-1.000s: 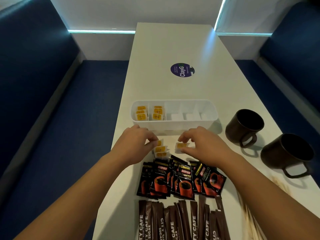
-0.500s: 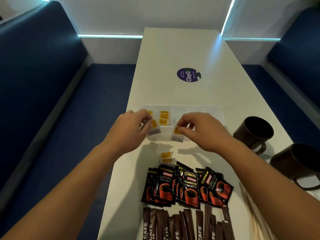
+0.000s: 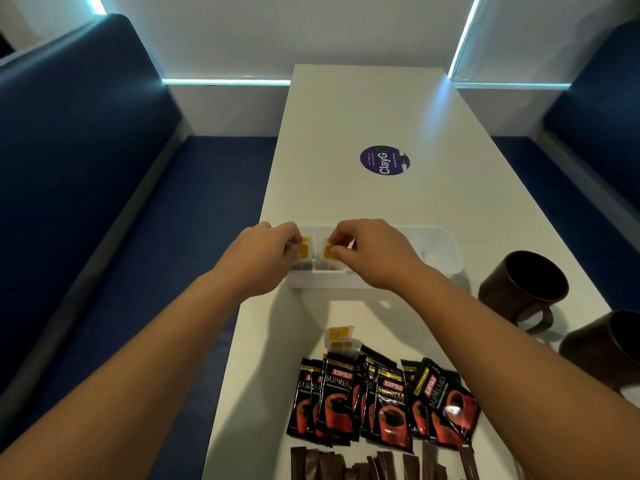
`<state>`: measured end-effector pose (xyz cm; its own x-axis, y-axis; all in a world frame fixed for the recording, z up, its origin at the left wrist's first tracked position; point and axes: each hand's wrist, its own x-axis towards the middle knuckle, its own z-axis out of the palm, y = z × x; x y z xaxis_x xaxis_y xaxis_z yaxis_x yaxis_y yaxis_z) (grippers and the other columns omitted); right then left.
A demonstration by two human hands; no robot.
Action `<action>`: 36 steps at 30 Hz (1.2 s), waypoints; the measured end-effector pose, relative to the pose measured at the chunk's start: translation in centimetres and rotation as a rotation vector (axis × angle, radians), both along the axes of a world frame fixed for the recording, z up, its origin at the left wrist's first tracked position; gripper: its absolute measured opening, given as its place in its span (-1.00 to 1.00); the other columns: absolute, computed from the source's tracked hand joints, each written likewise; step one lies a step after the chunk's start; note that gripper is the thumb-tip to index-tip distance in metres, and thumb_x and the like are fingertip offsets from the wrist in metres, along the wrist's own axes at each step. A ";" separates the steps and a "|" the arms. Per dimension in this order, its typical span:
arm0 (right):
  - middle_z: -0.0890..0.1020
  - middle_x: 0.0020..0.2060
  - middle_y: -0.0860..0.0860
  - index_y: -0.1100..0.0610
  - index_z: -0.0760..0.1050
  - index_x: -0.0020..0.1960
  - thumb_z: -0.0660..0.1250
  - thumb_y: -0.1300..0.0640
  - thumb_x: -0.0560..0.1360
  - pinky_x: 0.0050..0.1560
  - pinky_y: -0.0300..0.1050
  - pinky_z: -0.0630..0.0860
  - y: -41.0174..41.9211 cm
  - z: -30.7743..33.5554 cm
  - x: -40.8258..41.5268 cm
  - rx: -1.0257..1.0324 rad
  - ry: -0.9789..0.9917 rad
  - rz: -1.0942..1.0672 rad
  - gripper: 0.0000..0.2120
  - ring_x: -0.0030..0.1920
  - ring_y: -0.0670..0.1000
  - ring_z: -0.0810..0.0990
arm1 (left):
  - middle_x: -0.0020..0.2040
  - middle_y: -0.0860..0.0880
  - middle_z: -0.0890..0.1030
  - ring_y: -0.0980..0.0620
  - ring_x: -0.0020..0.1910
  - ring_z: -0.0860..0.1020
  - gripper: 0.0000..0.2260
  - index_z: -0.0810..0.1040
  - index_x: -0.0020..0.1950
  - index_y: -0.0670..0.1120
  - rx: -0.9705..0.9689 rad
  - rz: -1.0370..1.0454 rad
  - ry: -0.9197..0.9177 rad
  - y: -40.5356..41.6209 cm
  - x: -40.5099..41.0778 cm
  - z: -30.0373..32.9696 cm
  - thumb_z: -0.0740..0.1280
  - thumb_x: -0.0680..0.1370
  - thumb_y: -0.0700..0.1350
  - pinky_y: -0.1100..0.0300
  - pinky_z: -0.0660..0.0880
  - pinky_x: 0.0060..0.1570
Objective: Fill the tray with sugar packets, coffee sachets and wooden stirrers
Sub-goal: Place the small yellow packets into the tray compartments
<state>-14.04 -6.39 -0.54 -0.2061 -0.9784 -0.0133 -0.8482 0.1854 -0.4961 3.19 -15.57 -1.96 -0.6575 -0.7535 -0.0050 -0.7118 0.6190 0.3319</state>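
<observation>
- On the white table (image 3: pixel 346 116), the tray (image 3: pixel 446 251) sits near the front, with its right end bare.
- The left hand (image 3: pixel 263 258) and right hand (image 3: pixel 367 251) each pinch a sugar packet (image 3: pixel 304 249) over the tray's left end.
- A packet could tip out if let go too high.

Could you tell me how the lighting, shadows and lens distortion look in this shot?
Head view: dim room lit by cyan light strips along the wall; a glare streak falls on the table at its far right edge. Both hands cast soft shadows on the tabletop below the tray. Wide-angle distortion splays the forearms and benches outward. Focus is fairly sharp.
</observation>
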 end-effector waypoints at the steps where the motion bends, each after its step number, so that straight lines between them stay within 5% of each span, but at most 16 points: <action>1: 0.66 0.00 -0.08 0.00 0.60 0.09 0.29 0.06 0.55 -0.16 -0.19 0.41 -0.1 -0.2 -0.1 0.023 0.013 0.006 -0.84 -0.10 -0.05 0.57 | -0.03 -0.01 0.49 -0.02 -0.09 0.49 -0.80 0.49 0.19 0.07 0.003 -0.001 -0.011 0.0 0.0 -0.2 0.14 0.64 0.04 0.13 0.47 -0.10; 8: 0.69 -0.05 -0.04 -0.01 0.66 0.03 0.40 0.03 0.48 -0.10 -0.12 0.53 -1.4 -1.1 -1.0 0.197 0.122 0.060 -0.85 -0.09 0.00 0.62 | -0.02 0.01 0.59 0.01 0.02 0.44 -0.78 0.61 0.14 0.12 -0.052 -0.027 -0.130 -0.6 -0.6 -0.6 0.21 0.60 0.08 0.15 0.40 -0.11; 15: 0.70 -0.07 -0.03 -0.01 0.66 0.06 0.38 0.01 0.48 -0.24 -0.18 0.39 -2.8 -1.2 -1.2 0.128 0.252 0.060 -0.81 -0.10 0.03 0.62 | -0.06 0.02 0.48 0.00 0.00 0.41 -0.75 0.61 0.19 0.12 -0.128 0.013 -0.126 -1.0 -1.4 -0.2 0.22 0.60 0.10 0.18 0.32 -0.08; 21: 0.70 -0.09 -0.02 -0.02 0.66 0.06 0.35 0.01 0.49 -0.21 -0.17 0.45 -2.9 -1.5 -1.0 0.107 0.307 0.058 -0.81 -0.14 0.05 0.62 | -0.07 0.07 0.62 0.03 -0.04 0.38 -0.76 0.67 0.10 0.11 -0.168 -0.016 -0.131 -1.4 -1.5 -1.2 0.22 0.59 0.08 0.15 0.26 -0.05; 36: 0.66 -0.15 -0.03 0.02 0.61 -0.05 0.33 0.03 0.50 -0.21 -0.18 0.38 -2.1 -3.1 -0.7 0.013 0.283 -0.003 -0.88 -0.17 0.01 0.59 | -0.01 0.04 0.61 0.04 -0.01 0.39 -0.82 0.67 0.08 0.02 -0.178 0.085 0.078 -0.8 -1.7 -2.6 0.34 0.56 0.02 0.16 0.34 0.03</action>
<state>-14.69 -8.44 -3.60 -0.2057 -0.9780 0.0331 -0.9523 0.1923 -0.2367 1.52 -16.33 -4.59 -0.5849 -0.7905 0.1816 -0.7401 0.6118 0.2792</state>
